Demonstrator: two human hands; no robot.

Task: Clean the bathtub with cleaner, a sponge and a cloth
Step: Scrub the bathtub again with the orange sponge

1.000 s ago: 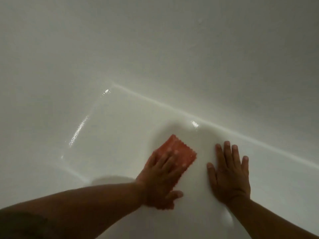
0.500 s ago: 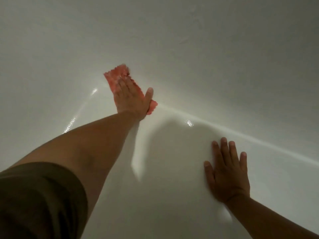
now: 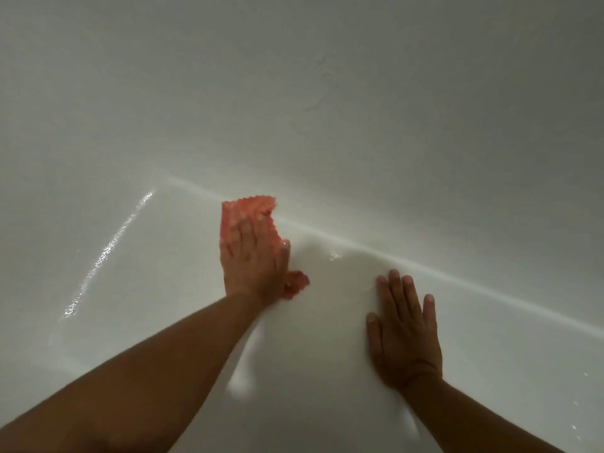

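While the left hand (image 3: 253, 263) presses flat, fingers straight, on the pink cloth (image 3: 242, 209) at the far edge of the bathtub (image 3: 130, 273) floor and the right hand (image 3: 405, 331) rests spread and empty nearby, the cloth looks soft, light and damp, probably best pinned under the whole palm.
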